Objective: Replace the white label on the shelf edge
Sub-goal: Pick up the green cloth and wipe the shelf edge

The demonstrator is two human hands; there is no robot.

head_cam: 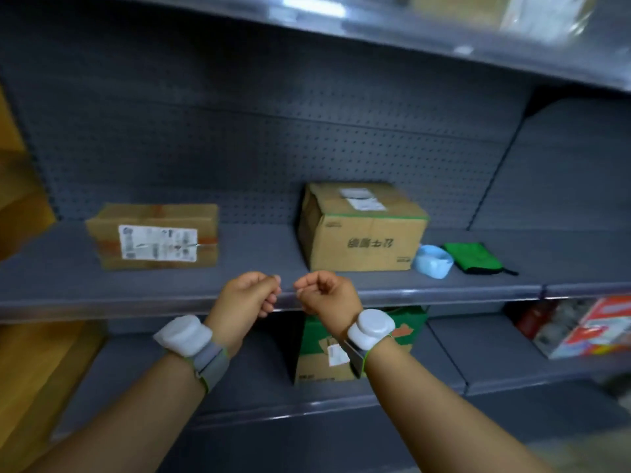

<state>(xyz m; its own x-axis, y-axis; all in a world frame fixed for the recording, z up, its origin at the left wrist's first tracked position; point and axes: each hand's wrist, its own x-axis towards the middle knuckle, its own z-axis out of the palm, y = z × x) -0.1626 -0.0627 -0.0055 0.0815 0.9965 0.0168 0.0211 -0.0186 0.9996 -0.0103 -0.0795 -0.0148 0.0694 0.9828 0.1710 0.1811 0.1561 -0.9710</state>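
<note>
Both hands are raised to the front edge [136,307] of the middle shelf, just below frame centre; the left hand [247,298] sits at 9 o'clock of the right hand [327,297], the two near each other but apart; the fingers of each are curled inward, yet whether they pinch anything is too blurred to tell; no white label can be made out on the edge between them, so its place cannot be told; each wrist carries a white puck on a grey band; on the shelf, a flat box [153,238] lies at 10 o'clock of the hands, a taller box [362,230] at 1 o'clock; a blue roll [433,261] and a green pouch [474,257] lie at 3 o'clock of that box; a green-topped carton [317,349] stands on the shelf below, behind the right wrist.
</note>
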